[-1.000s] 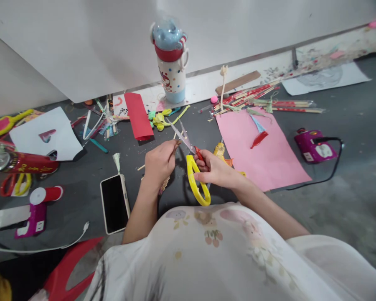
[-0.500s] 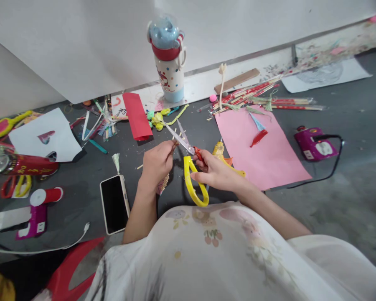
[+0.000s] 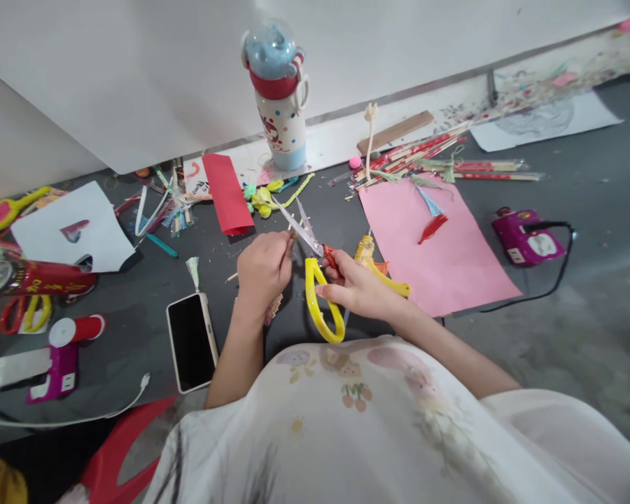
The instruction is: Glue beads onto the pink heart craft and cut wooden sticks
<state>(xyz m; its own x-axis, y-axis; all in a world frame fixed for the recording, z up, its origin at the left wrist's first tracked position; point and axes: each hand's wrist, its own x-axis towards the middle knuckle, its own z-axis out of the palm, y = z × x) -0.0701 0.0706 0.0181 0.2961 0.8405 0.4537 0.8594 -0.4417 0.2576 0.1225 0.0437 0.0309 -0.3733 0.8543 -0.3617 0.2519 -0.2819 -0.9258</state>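
My right hand (image 3: 360,285) grips yellow-handled scissors (image 3: 315,280) with red trim, blades slightly apart and pointing up-left. My left hand (image 3: 264,269) is closed in a pinch on a thin wooden stick (image 3: 292,236) whose tip lies at the blades; a pale frayed piece (image 3: 274,306) shows under that hand. Both hands hover over the dark grey floor mat (image 3: 136,301), just in front of my white patterned shirt.
A phone (image 3: 191,341) lies left of my left arm. A pink sheet (image 3: 433,245) lies right, a purple glue gun (image 3: 528,239) with cord beyond it. A dotted bottle (image 3: 277,105), red paper (image 3: 225,194), stick bundles (image 3: 441,157), a red can (image 3: 36,277).
The view and both hands drifted slightly left and up in the frame. The scissors stay in my right hand at the stick; the grip looks the same.
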